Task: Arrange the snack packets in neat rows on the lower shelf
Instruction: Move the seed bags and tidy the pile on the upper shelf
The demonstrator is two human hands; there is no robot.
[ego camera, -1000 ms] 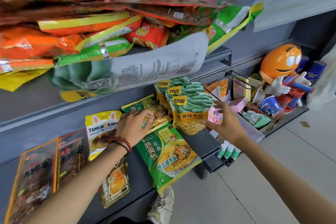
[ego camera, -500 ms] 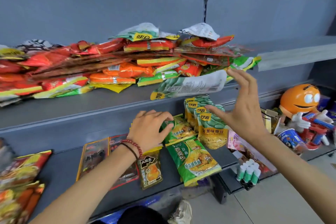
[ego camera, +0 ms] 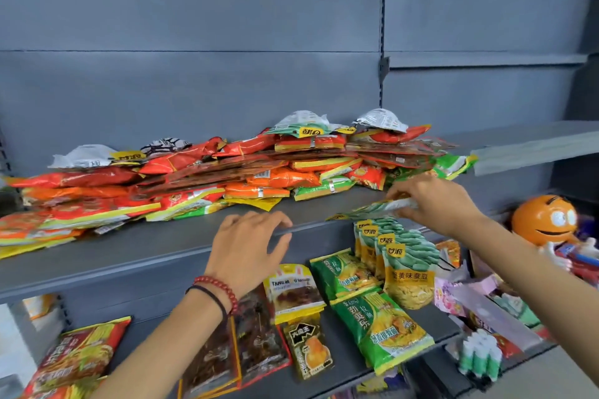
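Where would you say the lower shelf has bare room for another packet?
Bare room shows between the red noodle packet and the dark jerky packets, partly hidden by the left forearm. From there to the bean packets it is crowded.

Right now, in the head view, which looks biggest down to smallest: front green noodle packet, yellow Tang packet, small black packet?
1. front green noodle packet
2. yellow Tang packet and small black packet look about alike, so unranked.

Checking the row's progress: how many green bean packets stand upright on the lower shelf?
4, overlapping in one row at the right end: the front packet, second packet, third packet and rear packet. Others may be hidden behind them.
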